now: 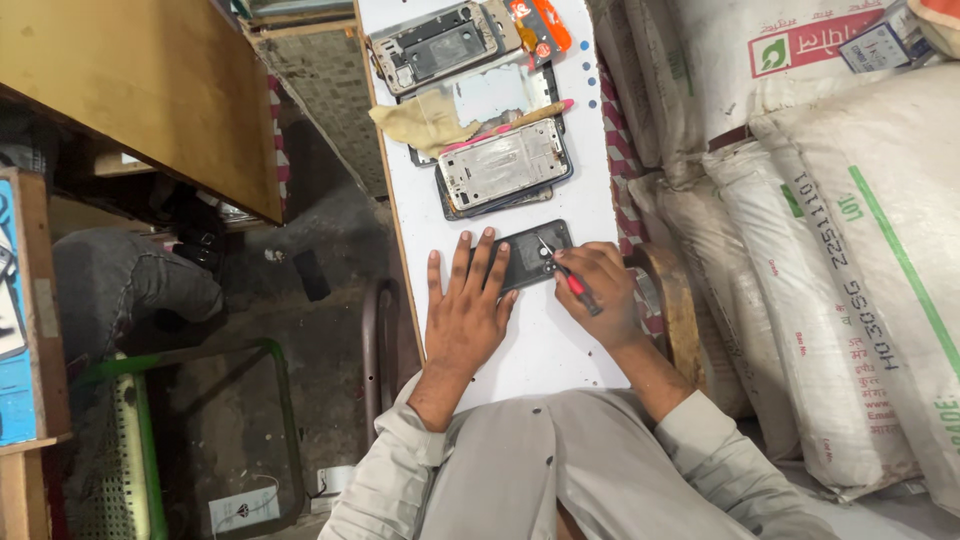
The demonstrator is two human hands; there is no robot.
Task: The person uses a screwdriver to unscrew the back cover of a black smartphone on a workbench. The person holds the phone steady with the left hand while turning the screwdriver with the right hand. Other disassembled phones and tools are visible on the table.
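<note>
A dark opened phone (533,253) lies on the narrow white table (540,350). My left hand (466,305) rests flat on the table with its fingertips pressing the phone's left end. My right hand (598,290) grips a small screwdriver (568,278) with a red handle, its metal tip touching the phone's inside near the right end.
Further up the table lie a phone frame (503,165) on dark panels, a yellowish cloth (425,120), a pink-handled tool (510,125), another opened phone (435,45) and an orange packet (537,25). Large white sacks (830,250) crowd the right side. A wooden board (140,90) stands left.
</note>
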